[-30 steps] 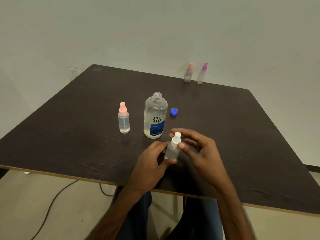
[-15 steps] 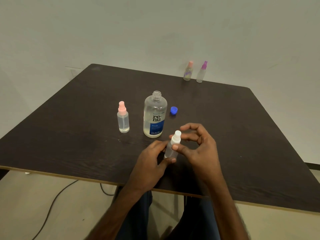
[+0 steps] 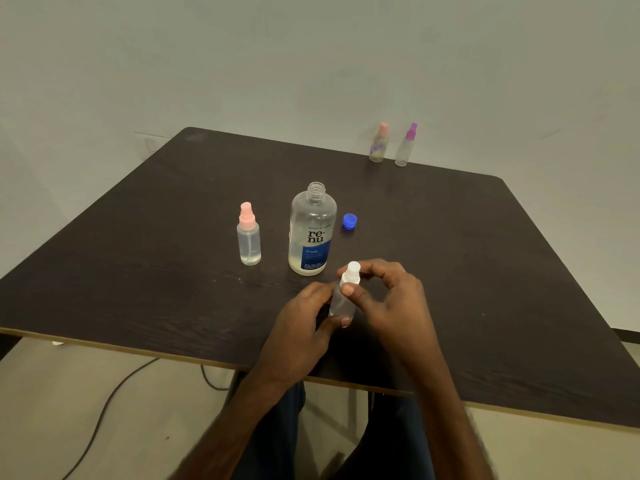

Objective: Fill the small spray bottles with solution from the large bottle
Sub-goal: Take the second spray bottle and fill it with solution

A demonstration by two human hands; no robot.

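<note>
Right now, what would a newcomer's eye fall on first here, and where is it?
First the two hands at the near edge of the table: the left hand holds a small white-capped spray bottle by its body, and the right hand pinches its cap. Behind them stands the large open bottle, with a blue cap on its right and a pink-capped spray bottle on its left.
</note>
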